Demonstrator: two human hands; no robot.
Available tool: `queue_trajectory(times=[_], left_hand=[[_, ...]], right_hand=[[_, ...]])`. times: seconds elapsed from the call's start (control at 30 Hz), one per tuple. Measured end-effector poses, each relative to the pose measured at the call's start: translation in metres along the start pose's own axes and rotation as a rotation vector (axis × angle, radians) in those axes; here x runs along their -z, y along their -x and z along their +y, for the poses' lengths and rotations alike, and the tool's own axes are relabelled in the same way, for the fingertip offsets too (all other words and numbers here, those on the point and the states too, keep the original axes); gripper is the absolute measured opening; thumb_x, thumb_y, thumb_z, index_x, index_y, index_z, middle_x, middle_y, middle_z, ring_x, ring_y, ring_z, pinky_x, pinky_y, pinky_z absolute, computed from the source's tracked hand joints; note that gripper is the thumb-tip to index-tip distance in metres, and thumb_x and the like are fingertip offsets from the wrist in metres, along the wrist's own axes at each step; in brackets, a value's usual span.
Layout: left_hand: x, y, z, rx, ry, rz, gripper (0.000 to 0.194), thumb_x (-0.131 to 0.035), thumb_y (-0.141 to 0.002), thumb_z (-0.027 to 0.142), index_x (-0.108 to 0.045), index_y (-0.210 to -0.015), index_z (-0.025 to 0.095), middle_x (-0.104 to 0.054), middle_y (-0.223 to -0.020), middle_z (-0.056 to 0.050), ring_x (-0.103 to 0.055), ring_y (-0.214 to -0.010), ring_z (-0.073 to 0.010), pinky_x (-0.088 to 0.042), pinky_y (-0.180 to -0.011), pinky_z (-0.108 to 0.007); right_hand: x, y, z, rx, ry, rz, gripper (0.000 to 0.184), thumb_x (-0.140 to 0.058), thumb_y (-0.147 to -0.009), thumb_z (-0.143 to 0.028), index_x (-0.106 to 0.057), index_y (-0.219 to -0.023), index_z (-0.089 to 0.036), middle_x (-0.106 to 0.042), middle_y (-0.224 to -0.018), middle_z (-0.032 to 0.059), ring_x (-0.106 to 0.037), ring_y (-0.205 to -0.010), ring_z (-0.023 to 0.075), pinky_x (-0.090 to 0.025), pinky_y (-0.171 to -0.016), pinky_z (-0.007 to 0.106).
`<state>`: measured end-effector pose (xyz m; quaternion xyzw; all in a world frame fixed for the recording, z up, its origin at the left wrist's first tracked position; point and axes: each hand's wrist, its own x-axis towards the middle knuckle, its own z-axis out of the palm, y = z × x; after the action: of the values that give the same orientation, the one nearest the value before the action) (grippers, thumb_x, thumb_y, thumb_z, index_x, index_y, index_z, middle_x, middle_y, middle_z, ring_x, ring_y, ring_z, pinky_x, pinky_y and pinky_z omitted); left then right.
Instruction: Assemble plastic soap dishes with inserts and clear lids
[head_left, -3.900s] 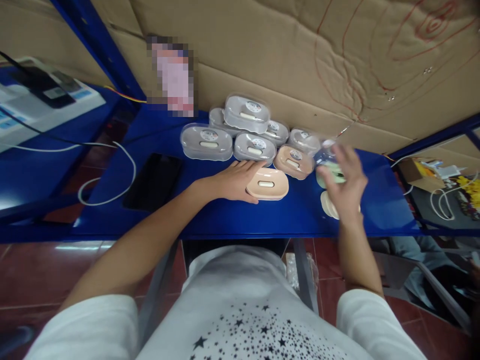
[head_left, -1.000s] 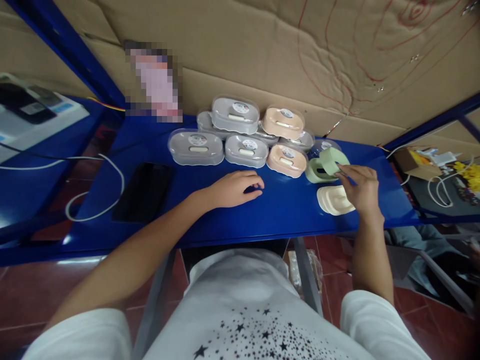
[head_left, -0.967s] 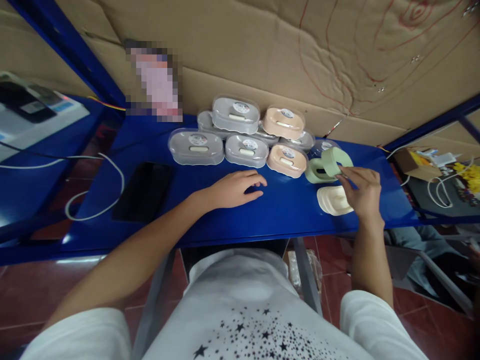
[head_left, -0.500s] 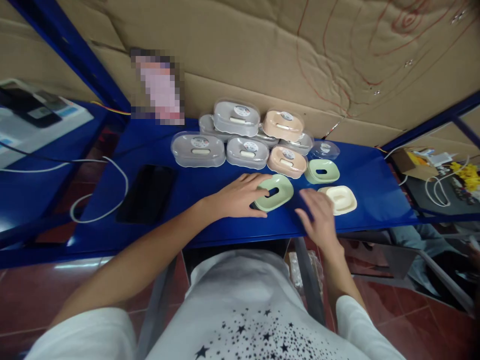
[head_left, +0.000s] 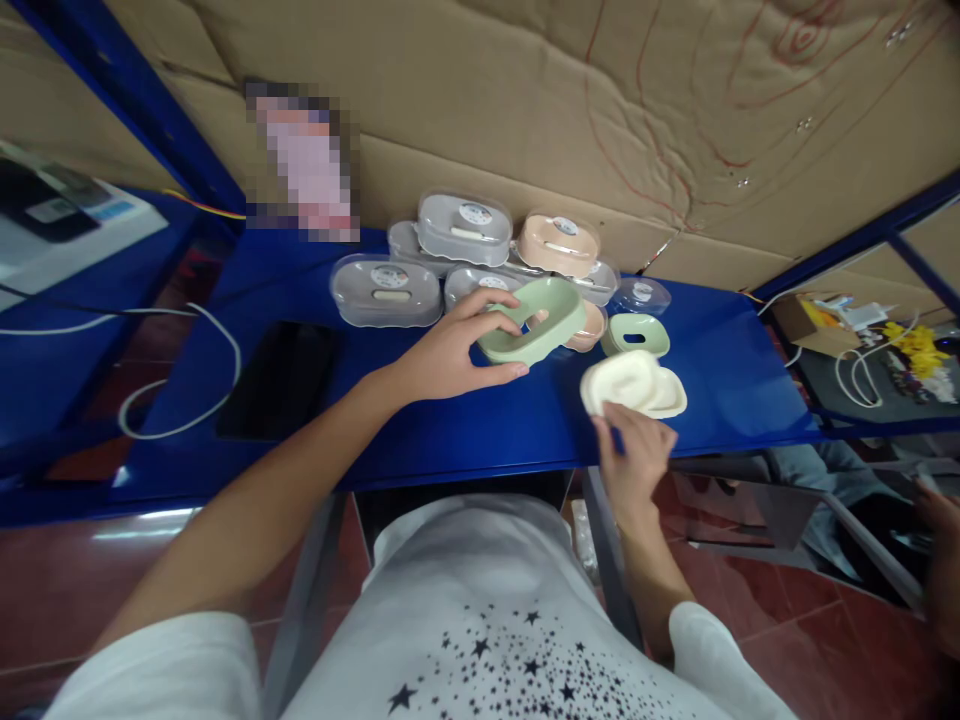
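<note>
Raised off the blue table, a light green oval dish with a slot in its middle (head_left: 551,318) is gripped by my left hand (head_left: 457,350), fingers over its rim and thumb below. My right hand (head_left: 637,450) pinches the near edge of a cream oval piece (head_left: 621,383), which is tilted up. Behind it, a second cream piece (head_left: 669,393) lies on the table, partly covered. Another green slotted dish (head_left: 636,335) stands farther back. Clear-lidded grey boxes (head_left: 386,290) and peach boxes (head_left: 559,245) are stacked along the back, some hidden by the held dish.
A black phone-like slab (head_left: 276,380) and a looped white cable (head_left: 232,350) lie at left on the blue table (head_left: 420,440). A clear lid (head_left: 641,295) sits at back right. Cardboard (head_left: 480,100) lines the back. Another person's hand (head_left: 937,510) shows at far right.
My left hand has lifted the green dish off the table and tilted it. My right hand has taken hold of a cream piece and raised it, revealing another cream piece.
</note>
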<state>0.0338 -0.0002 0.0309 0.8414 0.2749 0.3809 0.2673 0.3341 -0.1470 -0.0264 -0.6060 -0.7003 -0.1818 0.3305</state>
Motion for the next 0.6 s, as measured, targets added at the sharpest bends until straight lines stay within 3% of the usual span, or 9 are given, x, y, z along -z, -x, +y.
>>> queue_trajectory(times=[0.1,0.2,0.3,0.4,0.5,0.6], left_hand=[[-0.004,0.002,-0.003,-0.001,-0.029,-0.046,0.034,-0.078,-0.094,0.046,-0.071,-0.116,0.022,-0.057,-0.149,-0.013,-0.056,-0.146,-0.0319,-0.042,-0.127,-0.05],[-0.012,0.006,-0.008,0.0,-0.054,-0.113,0.035,-0.076,-0.095,0.048,-0.071,-0.118,0.022,-0.055,-0.152,-0.014,-0.054,-0.147,-0.0331,-0.043,-0.126,-0.05],[-0.024,0.01,-0.011,-0.027,-0.087,-0.144,0.036,-0.074,-0.097,0.049,-0.071,-0.12,0.021,-0.053,-0.154,-0.015,-0.054,-0.148,-0.0331,-0.045,-0.125,-0.05],[-0.038,0.014,-0.01,-0.083,-0.154,-0.164,0.038,-0.074,-0.098,0.049,-0.072,-0.123,0.02,-0.052,-0.156,-0.017,-0.05,-0.151,-0.0354,-0.044,-0.126,-0.053],[-0.054,0.016,-0.006,-0.096,-0.258,-0.199,0.039,-0.073,-0.099,0.047,-0.073,-0.127,0.019,-0.05,-0.16,-0.02,-0.045,-0.155,-0.0405,-0.043,-0.126,-0.06],[-0.064,0.018,-0.003,-0.075,-0.323,-0.225,0.042,-0.074,-0.1,0.044,-0.071,-0.134,0.019,-0.05,-0.159,-0.02,-0.047,-0.153,-0.0417,-0.045,-0.124,-0.061]], right_hand=[[-0.023,-0.007,-0.043,0.072,-0.179,-0.167,0.02,-0.067,-0.108,-0.032,-0.076,-0.125,-0.026,-0.083,-0.122,0.007,-0.078,-0.109,0.0249,-0.049,-0.097,0.045],[-0.03,-0.014,-0.055,0.094,-0.37,-0.236,0.026,-0.063,-0.11,-0.034,-0.075,-0.132,-0.027,-0.08,-0.13,0.0076,-0.076,-0.12,0.0256,-0.055,-0.099,0.044],[-0.023,-0.019,-0.036,0.108,-0.506,-0.19,0.029,-0.059,-0.111,-0.03,-0.074,-0.135,-0.033,-0.079,-0.132,0.0045,-0.074,-0.125,0.0248,-0.057,-0.106,0.045],[-0.014,-0.026,0.001,0.013,-0.421,-0.17,0.04,-0.055,-0.111,-0.031,-0.065,-0.15,-0.034,-0.069,-0.15,0.007,-0.064,-0.142,0.0274,-0.051,-0.12,0.052],[-0.013,-0.034,0.033,-0.023,-0.321,-0.359,0.057,-0.053,-0.112,-0.042,-0.045,-0.167,-0.033,-0.039,-0.176,0.0092,-0.04,-0.163,0.0316,-0.039,-0.131,0.059],[-0.017,-0.036,0.046,0.004,-0.313,-0.487,0.066,-0.052,-0.112,-0.045,-0.031,-0.174,-0.034,-0.037,-0.177,0.0093,-0.037,-0.164,0.031,-0.035,-0.134,0.06]])
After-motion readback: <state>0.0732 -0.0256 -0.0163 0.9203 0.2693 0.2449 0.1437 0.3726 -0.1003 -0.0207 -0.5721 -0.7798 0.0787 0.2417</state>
